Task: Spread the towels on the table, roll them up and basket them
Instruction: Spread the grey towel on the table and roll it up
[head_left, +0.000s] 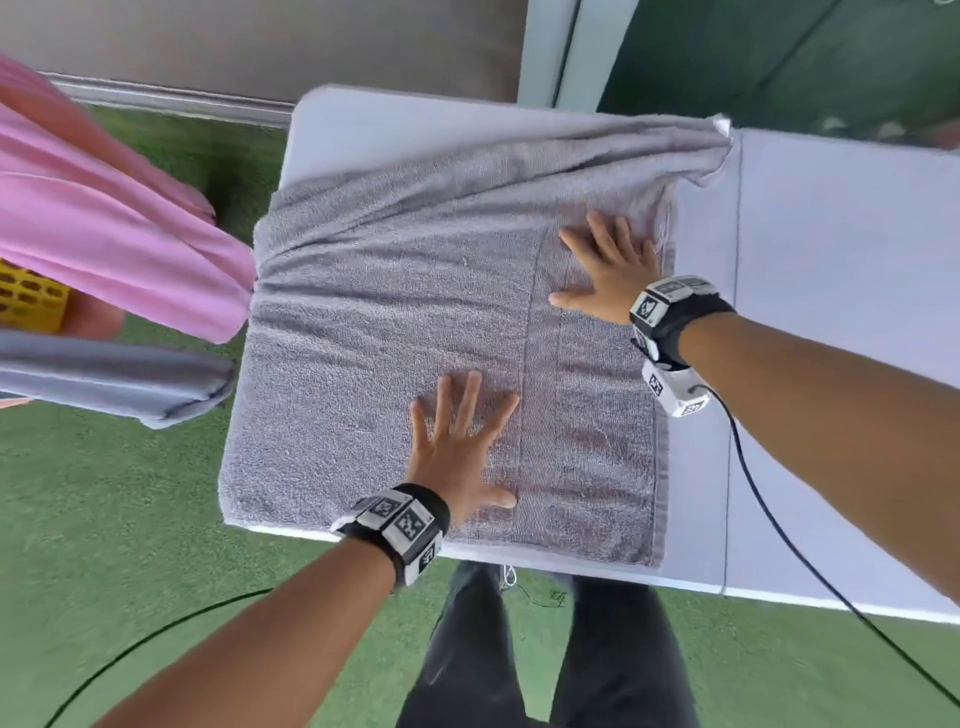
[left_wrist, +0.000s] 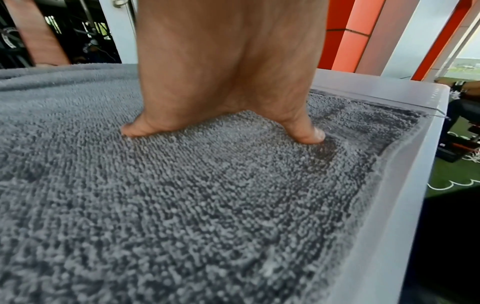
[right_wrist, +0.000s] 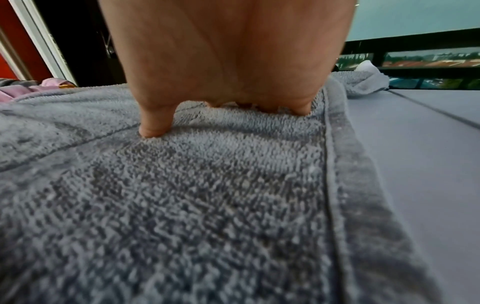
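Observation:
A grey towel lies spread over the left end of the white table, its left part hanging off the edge and its far side still creased toward a bunched corner. My left hand presses flat on the towel near the front, fingers splayed. My right hand presses flat near the towel's right hem, fingers spread. The wrist views show each palm, left hand and right hand, down on the grey towel.
A pink towel and a second grey towel hang at the left over a yellow basket. The table's right half is bare. A black cable trails from my right wrist. Green turf lies below.

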